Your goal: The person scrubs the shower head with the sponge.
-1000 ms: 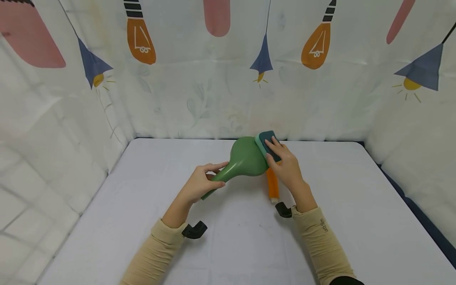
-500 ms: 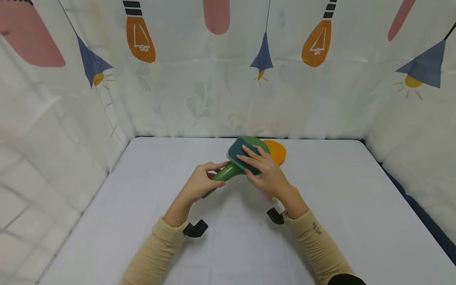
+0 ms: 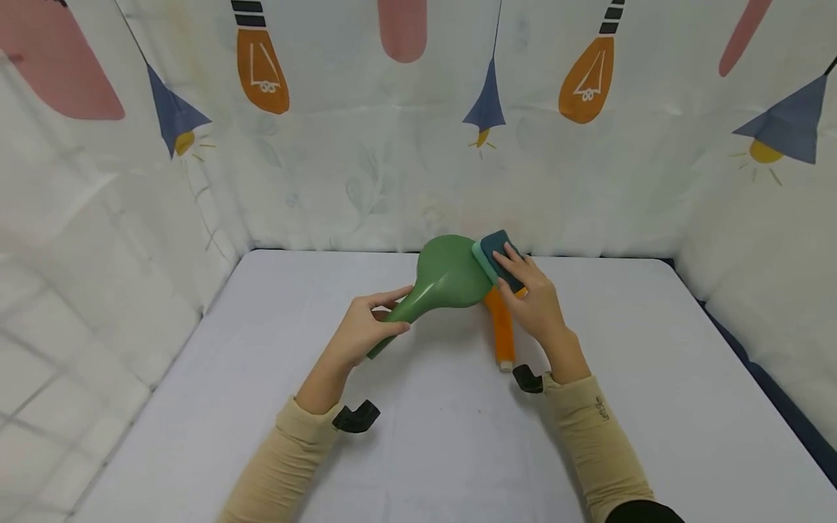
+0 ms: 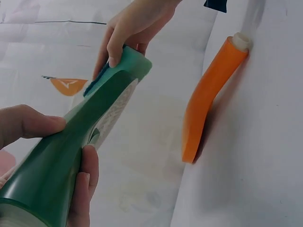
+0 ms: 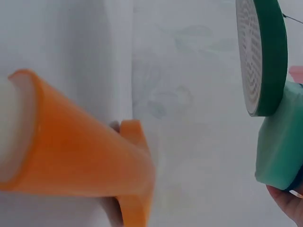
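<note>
My left hand [image 3: 362, 328] grips a green handheld shower head [image 3: 451, 270] by its handle, thumb along one side and fingers round the other. Its smooth back faces up in the head view, while the right wrist view shows the pale nozzle face [image 5: 251, 56]. With my right hand [image 3: 535, 296] I hold a two-layer sponge [image 3: 508, 265], light green foam under a dark blue-green layer. The foam [image 5: 279, 137] meets the right edge of the round head. Beyond it, an orange shower head [image 3: 502, 334] lies on the table, partly hidden by my right hand and the sponge.
A white cloth covers the table [image 3: 418, 450]. Pale curtains [image 3: 392, 181] with printed lamps and bulbs stand around its back and sides. Black angled pieces [image 3: 356, 416] stick out from both wrists.
The sponge slid left across the shower head's back half a second ago, and is now back at its right edge. The green shower head sits slightly higher. More of the orange handle shows again.
</note>
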The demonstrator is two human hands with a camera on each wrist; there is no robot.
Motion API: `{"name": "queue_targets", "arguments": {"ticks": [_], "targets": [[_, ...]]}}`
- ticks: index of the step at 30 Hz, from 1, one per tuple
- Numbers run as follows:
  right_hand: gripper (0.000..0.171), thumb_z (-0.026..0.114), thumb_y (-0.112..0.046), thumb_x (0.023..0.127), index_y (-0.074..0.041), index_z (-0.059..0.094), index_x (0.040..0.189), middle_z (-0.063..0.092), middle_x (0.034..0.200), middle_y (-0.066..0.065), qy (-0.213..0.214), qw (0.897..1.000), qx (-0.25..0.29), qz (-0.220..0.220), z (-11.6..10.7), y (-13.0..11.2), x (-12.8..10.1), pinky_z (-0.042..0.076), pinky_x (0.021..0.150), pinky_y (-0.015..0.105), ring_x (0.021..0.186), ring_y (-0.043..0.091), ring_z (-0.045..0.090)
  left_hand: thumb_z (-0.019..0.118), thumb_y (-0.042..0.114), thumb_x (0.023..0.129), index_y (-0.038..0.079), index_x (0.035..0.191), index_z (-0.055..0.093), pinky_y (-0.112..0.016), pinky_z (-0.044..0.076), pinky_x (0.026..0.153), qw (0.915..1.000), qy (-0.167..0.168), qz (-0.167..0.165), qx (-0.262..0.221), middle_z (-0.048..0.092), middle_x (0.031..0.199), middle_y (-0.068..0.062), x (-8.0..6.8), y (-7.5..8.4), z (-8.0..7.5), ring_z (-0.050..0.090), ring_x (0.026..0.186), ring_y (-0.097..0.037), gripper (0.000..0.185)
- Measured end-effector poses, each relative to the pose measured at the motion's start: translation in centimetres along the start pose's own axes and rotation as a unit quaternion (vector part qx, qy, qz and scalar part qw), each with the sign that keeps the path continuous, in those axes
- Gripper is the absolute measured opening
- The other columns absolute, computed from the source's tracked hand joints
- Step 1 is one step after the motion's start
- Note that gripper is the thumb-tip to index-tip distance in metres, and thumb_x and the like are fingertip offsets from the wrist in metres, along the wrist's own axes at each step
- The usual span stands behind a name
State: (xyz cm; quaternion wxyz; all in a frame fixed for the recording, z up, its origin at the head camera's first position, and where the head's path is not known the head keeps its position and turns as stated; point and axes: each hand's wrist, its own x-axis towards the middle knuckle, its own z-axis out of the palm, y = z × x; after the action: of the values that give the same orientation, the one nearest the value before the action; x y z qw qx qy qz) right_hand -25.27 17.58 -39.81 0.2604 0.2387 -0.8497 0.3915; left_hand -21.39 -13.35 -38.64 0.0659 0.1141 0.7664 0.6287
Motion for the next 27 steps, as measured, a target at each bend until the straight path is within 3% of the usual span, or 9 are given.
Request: {"name": "queue_targets", "arguments": {"ticks": [3,6,11,14,19,23,27], "targets": [[0.045,0.068,-0.002,0.095,-0.004,0.063,0.140,0.049,0.152,0.016,0.005,0.999,0.008,-0.035,0.4,-0.5,-0.1,0.028,0.111,0.069,0.140,0.055,0.036,0.077,0.001,0.083,0.009,0.143,0.062,-0.033,0.053,0.077,0.9998,0.017,-0.006,-0.009,0.059,0.118,-0.019,-0.1,0.1,-0.4,0.069,0.093,-0.022,0.062],[0.046,0.071,0.001,0.090,-0.002,0.066,0.136,0.052,0.148,0.019,0.012,0.994,0.009,-0.104,1.3,-1.3,-0.1,0.033,0.108,0.069,0.137,0.055,0.040,0.077,0.001,0.083,0.011,0.144,0.061,-0.034,0.052,0.079,0.9990,0.033,-0.021,-0.022,0.059,0.119,-0.017,0.0,0.0,-0.6,0.069,0.096,-0.021,0.063],[0.047,0.077,0.002,0.080,-0.003,0.072,0.126,0.058,0.141,0.022,0.009,0.973,-0.025,-0.230,2.8,-2.8,-0.1,0.043,0.101,0.068,0.130,0.056,0.048,0.077,0.000,0.082,0.012,0.144,0.061,-0.034,0.052,0.079,0.9970,0.052,-0.035,-0.046,0.060,0.115,-0.016,0.2,-0.3,-0.8,0.069,0.095,-0.021,0.064],[0.048,0.080,0.001,0.077,-0.004,0.073,0.125,0.059,0.141,0.021,-0.004,0.965,-0.031,-0.260,3.3,-3.3,-0.2,0.041,0.103,0.067,0.131,0.055,0.047,0.077,0.000,0.082,0.011,0.143,0.062,-0.034,0.052,0.079,0.9964,0.057,-0.034,-0.052,0.059,0.113,-0.016,0.2,-0.3,-0.8,0.069,0.094,-0.022,0.064],[0.047,0.076,0.005,0.080,0.000,0.071,0.127,0.056,0.143,0.024,-0.003,0.976,0.012,-0.219,3.0,-2.7,-0.2,0.039,0.106,0.066,0.136,0.054,0.044,0.077,0.000,0.083,0.011,0.144,0.061,-0.035,0.051,0.079,0.9964,0.063,-0.037,-0.042,0.058,0.117,-0.016,-0.5,-0.1,-1.1,0.068,0.097,-0.022,0.064],[0.045,0.072,0.005,0.087,0.003,0.067,0.132,0.052,0.146,0.024,0.014,0.989,0.024,-0.143,2.0,-1.3,-0.1,0.035,0.107,0.069,0.137,0.055,0.041,0.077,-0.002,0.083,0.010,0.143,0.062,-0.035,0.052,0.079,0.9975,0.050,-0.029,-0.039,0.058,0.118,-0.017,-0.9,0.1,-0.9,0.068,0.096,-0.021,0.063],[0.045,0.070,0.002,0.091,0.001,0.065,0.136,0.051,0.149,0.021,0.033,0.997,0.010,-0.074,1.0,-0.7,-0.1,0.030,0.109,0.070,0.138,0.056,0.039,0.078,-0.002,0.082,0.010,0.142,0.063,-0.035,0.053,0.077,0.9989,0.024,-0.014,-0.037,0.061,0.115,-0.016,-0.5,0.3,-0.3,0.068,0.092,-0.021,0.063]]}}
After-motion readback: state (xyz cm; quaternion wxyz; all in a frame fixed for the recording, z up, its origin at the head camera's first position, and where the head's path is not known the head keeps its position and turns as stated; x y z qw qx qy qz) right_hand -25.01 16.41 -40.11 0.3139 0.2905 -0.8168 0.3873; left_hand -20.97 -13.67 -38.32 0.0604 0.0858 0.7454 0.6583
